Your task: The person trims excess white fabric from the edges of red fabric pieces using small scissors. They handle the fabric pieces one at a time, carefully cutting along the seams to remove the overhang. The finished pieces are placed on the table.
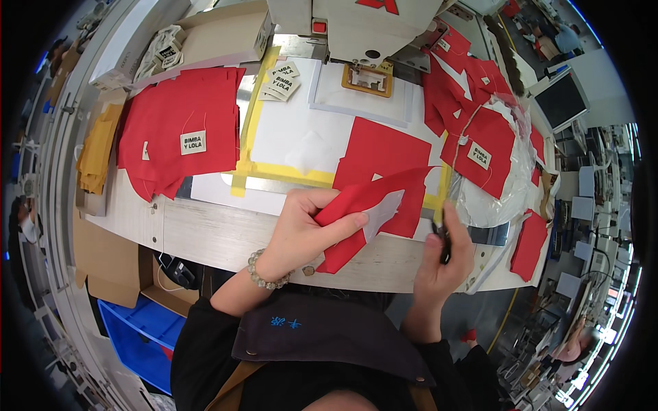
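Observation:
My left hand (305, 229) grips a folded red fabric piece (353, 198) between thumb and fingers, lifted off the table's front edge. A white backing patch (385, 211) shows on the side turned toward me. At its right, apart from the fabric, my right hand (445, 264) is closed round a small black tool (445, 245); its shape is too blurred to name for certain. Another red fabric piece (384, 147) lies flat behind my left hand, partly covered by the held one. Beyond it stands a sewing machine head (373, 31) with a yellow-framed clamp (368, 81).
A stack of red pieces (181, 123) with cream labels lies left, beside a box of yellow pieces (103, 147). Loose labels (279, 82) rest on a white, yellow-taped sheet (291, 140). More red pieces (490, 161) and clear plastic (480, 205) are right. A blue bin (140, 332) sits below.

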Demonstrator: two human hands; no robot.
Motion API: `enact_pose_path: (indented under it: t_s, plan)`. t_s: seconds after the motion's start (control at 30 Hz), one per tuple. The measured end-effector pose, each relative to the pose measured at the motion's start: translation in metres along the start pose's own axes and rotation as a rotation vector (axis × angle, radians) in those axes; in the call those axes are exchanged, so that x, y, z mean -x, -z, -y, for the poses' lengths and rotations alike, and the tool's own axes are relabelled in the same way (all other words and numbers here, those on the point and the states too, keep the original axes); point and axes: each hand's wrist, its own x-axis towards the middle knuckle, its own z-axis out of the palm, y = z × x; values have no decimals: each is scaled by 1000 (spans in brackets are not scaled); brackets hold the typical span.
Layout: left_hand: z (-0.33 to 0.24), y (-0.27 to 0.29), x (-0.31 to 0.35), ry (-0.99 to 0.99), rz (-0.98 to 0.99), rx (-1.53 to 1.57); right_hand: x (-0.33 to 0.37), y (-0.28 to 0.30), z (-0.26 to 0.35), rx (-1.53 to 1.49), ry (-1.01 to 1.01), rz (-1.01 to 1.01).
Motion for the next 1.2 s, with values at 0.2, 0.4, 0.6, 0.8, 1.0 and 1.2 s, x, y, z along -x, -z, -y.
enact_pose_path:
  t_s: [0.2,0.4,0.6,0.8,1.0,1.2]
  plan:
    - [3,-2,1,-19,41,-4,5,-1,22,251,217,99]
    - [1,-2,4,-27,49,4,4,-5,23,256,265,82]
    - [2,-1,5,-45,44,-30,5,-7,24,254,275,76]
    - [0,-3,7,-85,19,-56,5,-5,26,244,253,98]
    - [0,-5,7,-86,-1,-32,5,0,30,233,214,155]
    - [1,-6,7,-98,-10,-21,6,-2,28,216,228,133]
